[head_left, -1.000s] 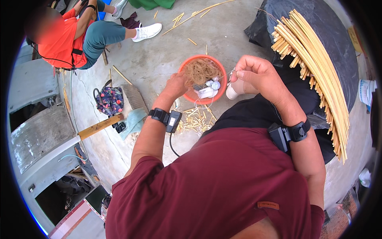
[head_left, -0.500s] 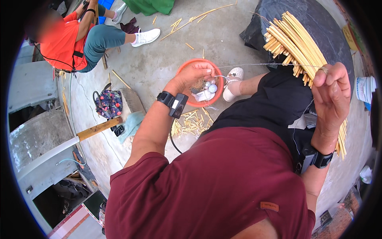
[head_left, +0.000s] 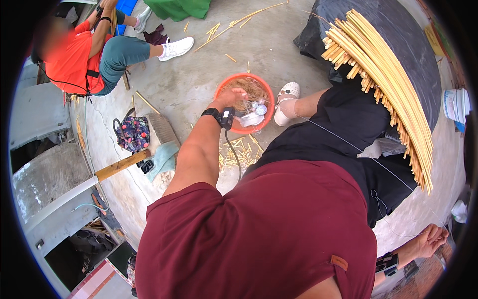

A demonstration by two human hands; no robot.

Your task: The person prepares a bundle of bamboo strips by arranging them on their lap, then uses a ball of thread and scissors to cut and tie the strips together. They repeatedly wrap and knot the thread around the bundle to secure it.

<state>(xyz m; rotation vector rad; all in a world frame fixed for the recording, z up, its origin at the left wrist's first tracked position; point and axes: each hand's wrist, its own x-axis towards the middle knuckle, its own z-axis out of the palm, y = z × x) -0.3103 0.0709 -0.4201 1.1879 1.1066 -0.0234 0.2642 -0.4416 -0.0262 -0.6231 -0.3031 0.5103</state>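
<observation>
Right hand point(head_left: 432, 240) has swung low and far out, fingers pinching the thread point(head_left: 361, 151) | thread now slants across the dark trousers point(head_left: 348, 109), a longer length drawn out | left hand point(head_left: 232, 97) over orange basin point(head_left: 246, 75), cannot tell whether it pinches anything

Fibre point(head_left: 256, 89) lies in the basin point(head_left: 272, 99), between the bag point(head_left: 135, 133) and the stalk bundle point(head_left: 388, 82).

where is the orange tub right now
In the head view, the orange tub sits on the floor above centre, under the left hand, left of the white clog.
</observation>
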